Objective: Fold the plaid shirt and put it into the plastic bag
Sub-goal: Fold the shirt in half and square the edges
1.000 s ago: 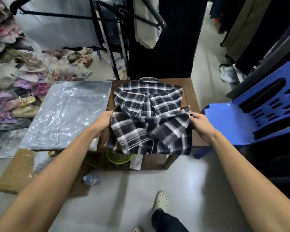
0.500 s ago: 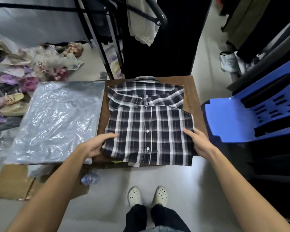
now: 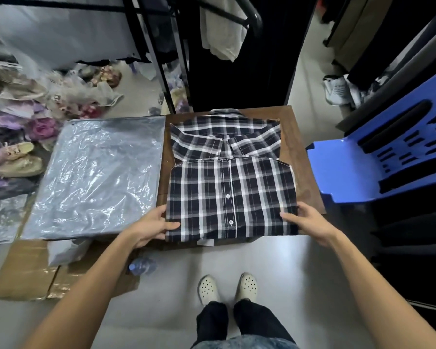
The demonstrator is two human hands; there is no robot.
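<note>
Plaid cloth in dark navy and white lies folded on the small brown wooden table (image 3: 291, 137) in front of us: the plaid shirt (image 3: 230, 195) has its near half doubled up over the far half, so the button placket runs down the middle of the upper layer and the collar shows at the far edge. We hold it at its near corners. Our left hand (image 3: 150, 226) grips the near left corner, thumb lying on top of the cloth and the fingers tucked against the shirt's left edge. Our right hand (image 3: 306, 219) grips the near right corner, thumb on top and the other fingers curled round the edge. The near hem of the shirt hangs slightly past the table's near edge. Just to the left of the table the plastic bag (image 3: 93, 177) lies flat and shiny, touching the table's left side, with a sheet of brown cardboard (image 3: 23, 273) under its near end. A plastic water bottle (image 3: 142, 266) lies on the floor near the cardboard. To the right of the table stands a blue plastic chair (image 3: 378, 165). Our two pale perforated clogs (image 3: 228, 288) show on the grey floor below the table. A heap of shoes (image 3: 18, 152) lies at the far left.
</note>
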